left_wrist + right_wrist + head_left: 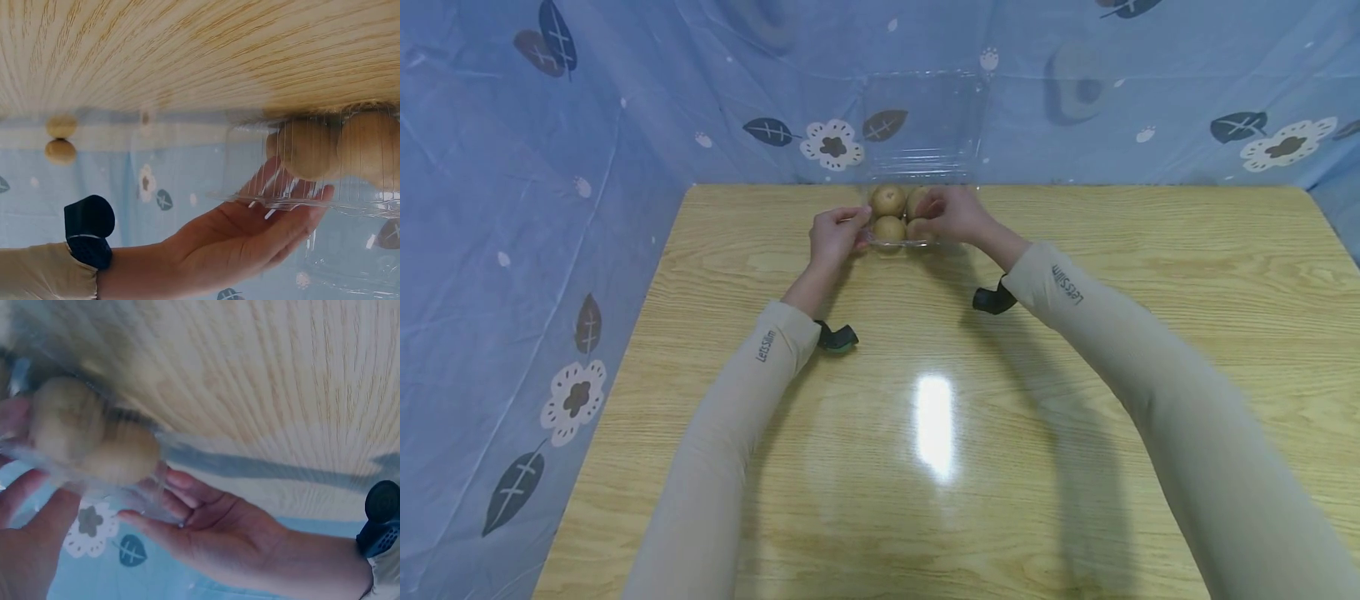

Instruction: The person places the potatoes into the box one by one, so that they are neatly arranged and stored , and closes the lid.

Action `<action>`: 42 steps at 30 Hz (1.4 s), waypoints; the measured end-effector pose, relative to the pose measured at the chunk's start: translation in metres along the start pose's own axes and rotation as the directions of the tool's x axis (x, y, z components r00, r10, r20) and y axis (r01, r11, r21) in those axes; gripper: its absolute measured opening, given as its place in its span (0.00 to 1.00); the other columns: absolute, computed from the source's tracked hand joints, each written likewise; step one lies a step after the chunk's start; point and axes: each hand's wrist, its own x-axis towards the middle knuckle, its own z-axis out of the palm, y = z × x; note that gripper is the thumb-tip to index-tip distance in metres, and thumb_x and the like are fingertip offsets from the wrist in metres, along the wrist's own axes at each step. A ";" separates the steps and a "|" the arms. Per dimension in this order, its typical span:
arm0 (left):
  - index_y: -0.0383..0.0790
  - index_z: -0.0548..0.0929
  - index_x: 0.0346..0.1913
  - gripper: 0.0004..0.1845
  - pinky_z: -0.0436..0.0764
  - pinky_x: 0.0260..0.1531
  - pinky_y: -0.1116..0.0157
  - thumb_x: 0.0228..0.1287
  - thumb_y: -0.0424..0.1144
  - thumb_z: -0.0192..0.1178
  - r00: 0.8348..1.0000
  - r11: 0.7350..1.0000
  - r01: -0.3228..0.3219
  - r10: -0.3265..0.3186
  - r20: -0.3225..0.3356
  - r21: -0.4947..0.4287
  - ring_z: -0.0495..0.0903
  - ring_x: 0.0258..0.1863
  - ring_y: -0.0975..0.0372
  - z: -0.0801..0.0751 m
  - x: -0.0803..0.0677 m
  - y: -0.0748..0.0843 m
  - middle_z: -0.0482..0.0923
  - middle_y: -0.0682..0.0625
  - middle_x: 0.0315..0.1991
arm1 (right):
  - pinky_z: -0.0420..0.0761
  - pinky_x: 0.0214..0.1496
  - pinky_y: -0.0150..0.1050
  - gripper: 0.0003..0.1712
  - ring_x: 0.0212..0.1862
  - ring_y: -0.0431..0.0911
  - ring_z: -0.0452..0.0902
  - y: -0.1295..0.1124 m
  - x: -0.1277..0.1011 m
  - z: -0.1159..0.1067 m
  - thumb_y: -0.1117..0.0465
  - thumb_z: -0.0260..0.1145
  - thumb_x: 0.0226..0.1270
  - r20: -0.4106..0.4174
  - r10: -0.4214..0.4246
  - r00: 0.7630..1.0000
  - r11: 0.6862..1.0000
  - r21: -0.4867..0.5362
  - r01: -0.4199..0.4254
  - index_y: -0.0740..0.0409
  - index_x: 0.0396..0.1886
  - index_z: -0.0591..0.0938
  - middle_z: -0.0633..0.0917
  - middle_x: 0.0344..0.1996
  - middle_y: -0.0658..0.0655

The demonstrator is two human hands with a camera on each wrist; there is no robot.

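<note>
Two hands meet at a clear plastic box [901,225] of brownish round fruit [888,201] at the far edge of a wooden table [1075,400], its lid [925,117] standing open against the blue flowered cloth [512,208] just behind. The left hand [837,236] lies along the box's left side, fingers [294,219] straight under its rim, gripping nothing. The right hand [951,214] comes in from the other side, fingers [187,494] loosely bent against the thin wall; whether it actually pinches the plastic cannot be told. The shell looks light, flimsy and slick, likely to buckle if squeezed, so the firmer rim and base on either side of the fruit seem the safest hold. The fruit looks loose enough to roll. Only the upright lid and the cloth crowd the grip.
</note>
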 end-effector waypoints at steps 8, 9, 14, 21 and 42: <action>0.40 0.82 0.47 0.18 0.85 0.33 0.66 0.59 0.48 0.60 1.000 0.999 -0.010 0.010 -0.009 0.030 0.78 0.22 0.69 0.001 0.000 -0.001 0.82 0.45 0.42 | 0.77 0.53 0.47 0.19 0.49 0.58 0.75 -0.002 -0.011 -0.019 0.57 0.53 0.68 0.055 -0.146 0.988 0.987 -0.056 0.149 0.67 0.50 0.76 0.79 0.47 0.67; 0.40 0.82 0.47 0.18 0.85 0.33 0.66 0.59 0.48 0.60 1.000 1.000 -0.011 0.012 -0.009 0.029 0.78 0.22 0.68 0.001 0.000 -0.001 0.82 0.45 0.42 | 0.78 0.51 0.46 0.19 0.48 0.57 0.76 -0.003 -0.014 -0.021 0.57 0.53 0.68 0.076 -0.166 0.983 0.984 -0.050 0.170 0.67 0.50 0.76 0.80 0.46 0.67; 0.39 0.82 0.47 0.18 0.85 0.33 0.65 0.59 0.47 0.60 1.000 1.000 -0.017 0.017 -0.004 0.017 0.78 0.21 0.68 0.000 0.000 -0.001 0.82 0.44 0.41 | 0.82 0.40 0.41 0.16 0.41 0.53 0.80 -0.010 -0.035 -0.036 0.58 0.55 0.68 0.229 -0.279 0.933 0.959 0.015 0.283 0.65 0.48 0.77 0.82 0.40 0.63; 0.39 0.82 0.46 0.18 0.85 0.34 0.65 0.59 0.47 0.61 1.000 1.000 -0.021 0.021 -0.007 0.012 0.77 0.21 0.69 0.000 -0.001 0.001 0.82 0.44 0.41 | 0.83 0.40 0.40 0.13 0.40 0.45 0.79 -0.022 -0.068 -0.051 0.58 0.59 0.65 0.461 -0.324 0.826 0.937 0.036 0.347 0.58 0.46 0.79 0.83 0.37 0.53; 0.39 0.82 0.46 0.17 0.85 0.33 0.64 0.58 0.47 0.61 1.000 1.000 -0.006 0.006 -0.013 -0.003 0.79 0.24 0.67 0.001 -0.001 0.000 0.82 0.44 0.41 | 0.79 0.46 0.43 0.13 0.47 0.49 0.78 0.047 -0.141 -0.072 0.57 0.59 0.65 0.278 -0.205 0.938 0.953 -0.161 0.256 0.57 0.46 0.78 0.80 0.45 0.54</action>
